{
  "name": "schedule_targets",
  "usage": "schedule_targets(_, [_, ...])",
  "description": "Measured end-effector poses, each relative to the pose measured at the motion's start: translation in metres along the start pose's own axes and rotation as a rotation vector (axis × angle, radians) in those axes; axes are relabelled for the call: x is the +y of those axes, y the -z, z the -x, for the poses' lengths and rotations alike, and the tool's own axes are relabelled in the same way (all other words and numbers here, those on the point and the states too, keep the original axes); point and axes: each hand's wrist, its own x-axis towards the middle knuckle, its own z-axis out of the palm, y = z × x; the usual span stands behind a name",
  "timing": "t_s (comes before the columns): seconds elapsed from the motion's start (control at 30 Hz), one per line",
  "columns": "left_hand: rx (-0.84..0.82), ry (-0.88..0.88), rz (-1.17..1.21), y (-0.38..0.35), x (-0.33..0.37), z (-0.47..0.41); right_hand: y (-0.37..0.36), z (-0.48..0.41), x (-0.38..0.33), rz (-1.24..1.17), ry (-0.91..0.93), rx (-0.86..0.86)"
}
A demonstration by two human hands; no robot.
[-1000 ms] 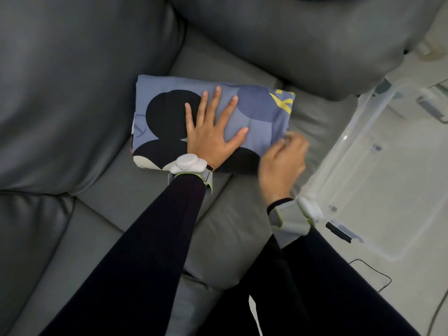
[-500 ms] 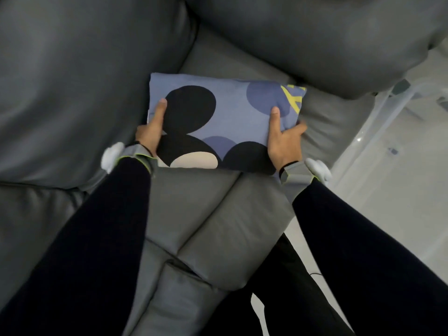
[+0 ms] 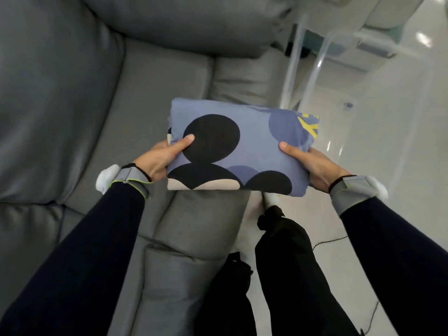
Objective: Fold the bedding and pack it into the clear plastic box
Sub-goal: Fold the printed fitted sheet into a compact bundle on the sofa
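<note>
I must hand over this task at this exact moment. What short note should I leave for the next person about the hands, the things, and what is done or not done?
Left hand: grips the left end of the folded bedding, thumb on top.
Right hand: grips the right end, thumb on top.
Bedding: folded into a compact rectangle, held over the front edge of the sofa; its right end is over the floor.
Clear plastic box: on the floor to the right, beyond the bedding, blurred.
Done: the folding.
Left: carry the bedding to the box and lay it inside.

Home living room: grey leather sofa [image 3: 145,98]
</note>
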Motion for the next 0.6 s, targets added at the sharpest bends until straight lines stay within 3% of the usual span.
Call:
schedule_targets(0.1, [-0.008, -0.054, -0.098, -0.093, 0.012, -0.013, 0.077, 0.021, 0.008, -0.051, 0.019, 0.233])
schedule_targets(0.23, [0.029, -0.063, -0.181, -0.212, 0.008, -0.046, 0.179, 0.032, 0.023, -0.1, 0.032, 0.405])
schedule_targets(0.43, [0.118, -0.019, -0.318, -0.344, -0.007, -0.104, 0.296, 0.004, 0.07, -0.148, -0.03, 0.479])
schedule_targets(0.6, [0.167, 0.086, -0.418, -0.388, 0.0, -0.151, 0.33, -0.04, 0.088, -0.17, -0.097, 0.508])
